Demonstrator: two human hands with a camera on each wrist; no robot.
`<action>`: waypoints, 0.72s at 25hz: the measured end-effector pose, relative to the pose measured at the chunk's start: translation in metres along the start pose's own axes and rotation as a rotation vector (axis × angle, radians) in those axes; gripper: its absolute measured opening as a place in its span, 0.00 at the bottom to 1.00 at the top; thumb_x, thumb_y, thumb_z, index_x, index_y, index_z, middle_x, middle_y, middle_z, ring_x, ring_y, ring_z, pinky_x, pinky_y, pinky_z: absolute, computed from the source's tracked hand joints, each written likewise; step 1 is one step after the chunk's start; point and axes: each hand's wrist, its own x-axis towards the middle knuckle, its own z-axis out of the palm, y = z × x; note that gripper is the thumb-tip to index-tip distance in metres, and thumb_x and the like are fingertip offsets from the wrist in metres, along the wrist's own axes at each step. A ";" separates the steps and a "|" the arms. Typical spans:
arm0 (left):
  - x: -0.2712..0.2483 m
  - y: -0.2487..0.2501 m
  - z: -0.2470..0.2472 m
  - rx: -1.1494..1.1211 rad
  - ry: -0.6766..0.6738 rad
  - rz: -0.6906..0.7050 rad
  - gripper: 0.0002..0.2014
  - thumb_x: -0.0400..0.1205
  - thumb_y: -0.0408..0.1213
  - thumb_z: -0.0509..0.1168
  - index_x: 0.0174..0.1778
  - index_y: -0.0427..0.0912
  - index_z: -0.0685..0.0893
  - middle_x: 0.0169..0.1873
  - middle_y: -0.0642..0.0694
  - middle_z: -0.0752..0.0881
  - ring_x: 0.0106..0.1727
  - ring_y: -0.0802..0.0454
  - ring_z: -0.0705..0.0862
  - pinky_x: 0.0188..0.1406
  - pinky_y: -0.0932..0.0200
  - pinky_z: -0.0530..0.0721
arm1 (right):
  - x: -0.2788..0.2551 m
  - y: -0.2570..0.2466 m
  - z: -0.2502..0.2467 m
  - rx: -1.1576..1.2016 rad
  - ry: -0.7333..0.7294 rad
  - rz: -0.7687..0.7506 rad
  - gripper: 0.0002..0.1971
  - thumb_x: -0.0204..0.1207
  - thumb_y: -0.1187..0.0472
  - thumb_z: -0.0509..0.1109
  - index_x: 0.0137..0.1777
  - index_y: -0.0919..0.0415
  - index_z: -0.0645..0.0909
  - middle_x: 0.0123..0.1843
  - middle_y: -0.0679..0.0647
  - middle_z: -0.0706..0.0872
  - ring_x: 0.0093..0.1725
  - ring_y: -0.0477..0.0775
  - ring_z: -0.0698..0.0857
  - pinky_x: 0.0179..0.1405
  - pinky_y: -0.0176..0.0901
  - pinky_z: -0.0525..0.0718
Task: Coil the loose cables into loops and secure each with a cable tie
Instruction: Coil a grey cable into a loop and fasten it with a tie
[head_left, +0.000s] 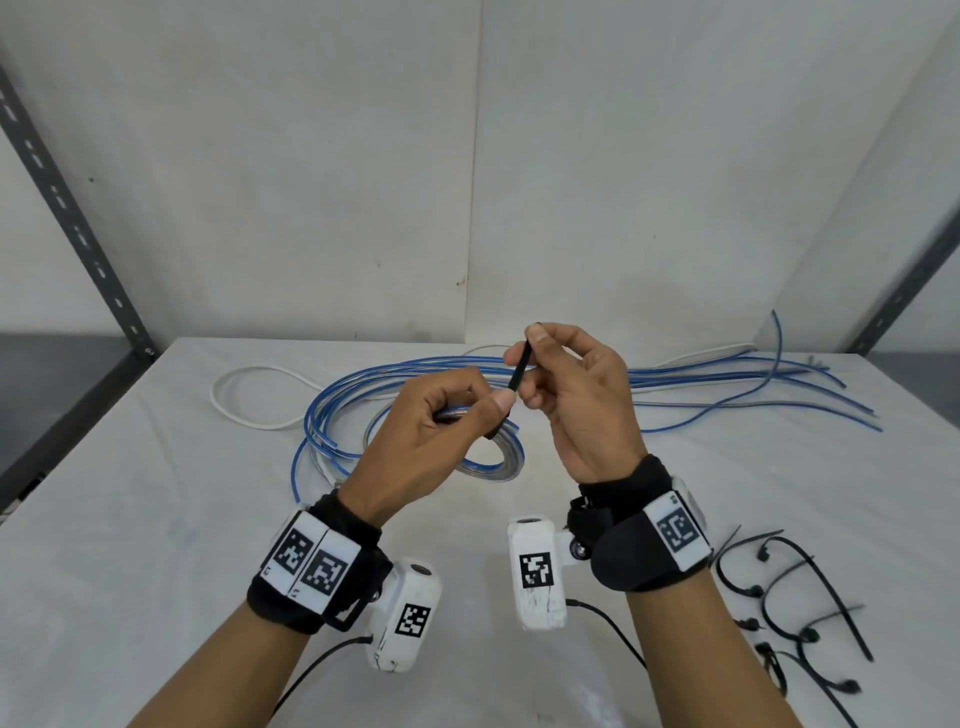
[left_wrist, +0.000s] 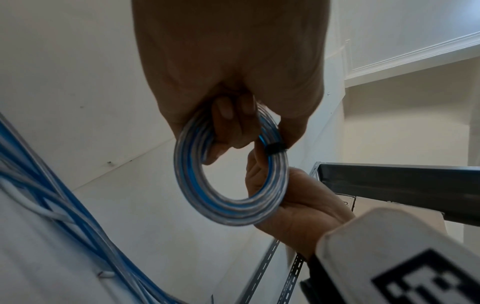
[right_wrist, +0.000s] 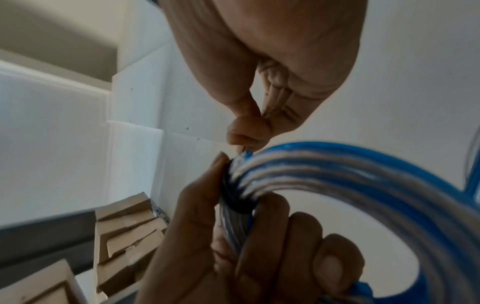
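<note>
Blue-and-clear striped coil (left_wrist: 231, 185); blk tie (head_left: 521, 370); white tbl (head_left: 156, 519).

Coiled blue-and-clear cable, black tie around it.
The round blue-and-clear cable coil (left_wrist: 231, 181) hung above the bench, a black plastic cable tie (head_left: 520, 370) cinched round its strands, tail pointing up.

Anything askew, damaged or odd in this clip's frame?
Nothing stands out. The left hand grips the coil, the right hand pulls the tie around it. Loose cables and spare ties lie on the table.
</note>
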 end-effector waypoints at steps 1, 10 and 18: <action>0.000 -0.001 0.000 -0.013 0.003 -0.004 0.17 0.87 0.37 0.67 0.35 0.29 0.81 0.26 0.55 0.79 0.28 0.62 0.77 0.35 0.71 0.74 | -0.001 -0.001 0.000 -0.012 0.015 -0.030 0.05 0.87 0.66 0.66 0.55 0.69 0.79 0.37 0.58 0.90 0.23 0.49 0.77 0.25 0.36 0.78; 0.000 -0.001 0.003 -0.016 0.046 -0.041 0.16 0.85 0.37 0.69 0.30 0.38 0.80 0.24 0.56 0.78 0.26 0.63 0.77 0.34 0.73 0.75 | -0.003 -0.003 0.001 -0.091 -0.001 -0.141 0.04 0.88 0.68 0.64 0.54 0.70 0.78 0.35 0.58 0.89 0.26 0.49 0.76 0.27 0.37 0.76; 0.001 -0.002 0.002 -0.056 0.036 -0.050 0.20 0.81 0.46 0.70 0.36 0.29 0.81 0.25 0.56 0.78 0.27 0.57 0.74 0.32 0.64 0.74 | -0.013 -0.017 0.007 -0.044 0.020 -0.242 0.05 0.87 0.68 0.65 0.49 0.64 0.78 0.34 0.57 0.89 0.25 0.49 0.74 0.28 0.38 0.76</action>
